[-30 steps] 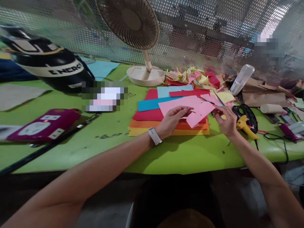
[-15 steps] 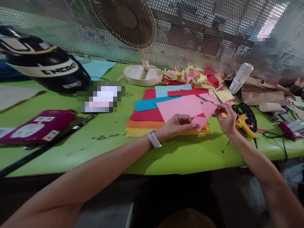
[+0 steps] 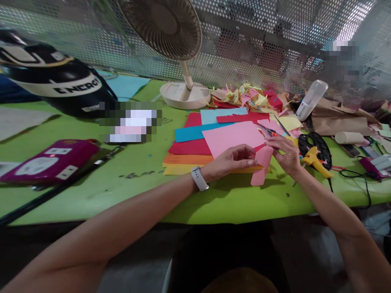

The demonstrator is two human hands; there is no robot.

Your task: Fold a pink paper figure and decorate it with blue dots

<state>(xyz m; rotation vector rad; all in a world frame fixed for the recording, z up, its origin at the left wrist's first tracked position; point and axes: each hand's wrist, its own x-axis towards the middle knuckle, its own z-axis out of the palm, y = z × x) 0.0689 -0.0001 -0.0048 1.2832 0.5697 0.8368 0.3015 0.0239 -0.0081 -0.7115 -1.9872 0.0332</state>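
Note:
A small strip of pink paper, bent into an angled shape, hangs between my two hands above the table. My left hand, with a pale watch on the wrist, pinches its left edge between thumb and fingers. At its upper right, the closed fingers of my right hand grip the paper too. Just beyond the right fingertips are scissors with orange-red on the handle; whether they lie down or touch the hand I cannot tell. Under and behind my hands lie a larger pink sheet and red, blue, orange and yellow sheets.
A fan stands behind the sheets, with a pile of paper scraps beside it. To the right are a yellow glue gun, a black palette and a clear bottle. A purple power strip and black jug sit left.
The small pink paper has turned and now hangs lower. My right hand has moved left onto its top edge. The scissors' orange-red handle now shows beyond the right fingers.

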